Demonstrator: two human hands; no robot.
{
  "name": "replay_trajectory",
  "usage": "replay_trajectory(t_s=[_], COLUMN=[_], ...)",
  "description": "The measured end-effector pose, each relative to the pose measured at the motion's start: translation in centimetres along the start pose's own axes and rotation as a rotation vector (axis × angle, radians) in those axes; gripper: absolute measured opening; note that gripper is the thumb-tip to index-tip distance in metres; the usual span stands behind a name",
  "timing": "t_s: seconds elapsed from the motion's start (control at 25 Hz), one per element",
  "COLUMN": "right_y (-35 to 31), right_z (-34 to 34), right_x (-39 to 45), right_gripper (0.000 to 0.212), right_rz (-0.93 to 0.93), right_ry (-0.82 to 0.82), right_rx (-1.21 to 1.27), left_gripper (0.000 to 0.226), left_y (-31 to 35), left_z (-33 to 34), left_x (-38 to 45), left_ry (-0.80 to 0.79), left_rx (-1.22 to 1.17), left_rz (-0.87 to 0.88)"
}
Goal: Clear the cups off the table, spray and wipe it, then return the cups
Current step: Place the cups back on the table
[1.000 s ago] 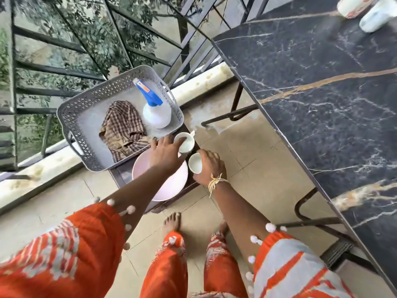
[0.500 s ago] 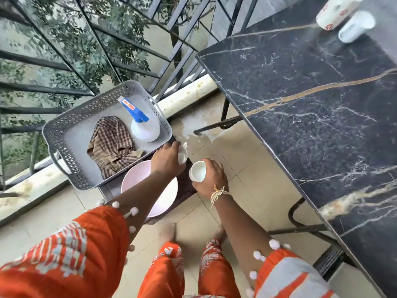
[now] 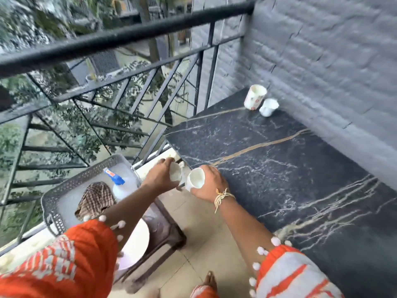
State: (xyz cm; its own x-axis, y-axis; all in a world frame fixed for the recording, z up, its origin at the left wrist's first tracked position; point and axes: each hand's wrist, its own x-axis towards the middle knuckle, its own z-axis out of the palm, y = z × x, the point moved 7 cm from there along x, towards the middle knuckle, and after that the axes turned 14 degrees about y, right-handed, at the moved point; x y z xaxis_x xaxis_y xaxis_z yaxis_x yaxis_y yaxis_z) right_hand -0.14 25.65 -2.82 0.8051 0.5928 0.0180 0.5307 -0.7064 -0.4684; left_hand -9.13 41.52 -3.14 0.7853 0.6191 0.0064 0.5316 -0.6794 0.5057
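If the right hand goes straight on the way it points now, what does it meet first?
Probably the near edge of the dark marble table: the right hand, holding a white cup, points toward it. Depth is unclear.

The black marble-look tabletop (image 3: 279,168) with white and gold veins looks smooth and faintly glossy. The grey perforated plastic tray (image 3: 51,203) holds a brown checked cloth (image 3: 94,198). Small white cups (image 3: 196,178) look glazed.

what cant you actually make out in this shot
Head view only:
- Left hand: its fingers cover most of the small white cup, so the cup's shape stays unclear.
- Pink plate: mostly behind the left sleeve.
- Spray bottle: label blurred, unreadable.
- Two far cups: motion blur hides their contents.
- Table: cut off by the right edge; wet or dry, cannot tell.
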Motion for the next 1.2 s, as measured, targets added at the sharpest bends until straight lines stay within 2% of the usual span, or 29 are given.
replay_trajectory(t_s=[0.24, 0.4, 0.64, 0.76, 1.0, 1.2], right_y=[6.6, 10.6, 16.3, 18.9, 22.2, 23.8], right_z=[-9.6, -11.7, -12.6, -12.5, -12.3, -10.6], right_x=[3.4, 5.9, 12.3, 16.9, 24.8, 28.2], right_gripper=[0.068, 0.074, 0.071, 0.071, 0.066, 0.088], right_rz=[0.125, 0.189, 0.310, 0.402, 0.484, 0.584], right_ry=[0.111, 0.098, 0.118, 0.149, 0.178, 0.140], right_rx=[0.024, 0.022, -0.048, -0.001, -0.043, -0.082], left_gripper=[0.074, 0.069, 0.066, 0.064, 0.072, 0.078], left_y=[10.8, 14.3, 17.6, 19.2, 22.7, 23.8], left_z=[-1.4, 0.5, 4.4, 7.3, 11.6, 13.5], left_x=[3.9, 6.5, 14.6, 20.1, 30.0, 34.8], left_ry=[0.071, 0.048, -0.021, -0.081, -0.203, -0.249], left_rx=[-0.093, -0.150, -0.139, -0.146, -0.052, 0.020], left_rz=[0.023, -0.030, -0.023, -0.013, 0.121, 0.208])
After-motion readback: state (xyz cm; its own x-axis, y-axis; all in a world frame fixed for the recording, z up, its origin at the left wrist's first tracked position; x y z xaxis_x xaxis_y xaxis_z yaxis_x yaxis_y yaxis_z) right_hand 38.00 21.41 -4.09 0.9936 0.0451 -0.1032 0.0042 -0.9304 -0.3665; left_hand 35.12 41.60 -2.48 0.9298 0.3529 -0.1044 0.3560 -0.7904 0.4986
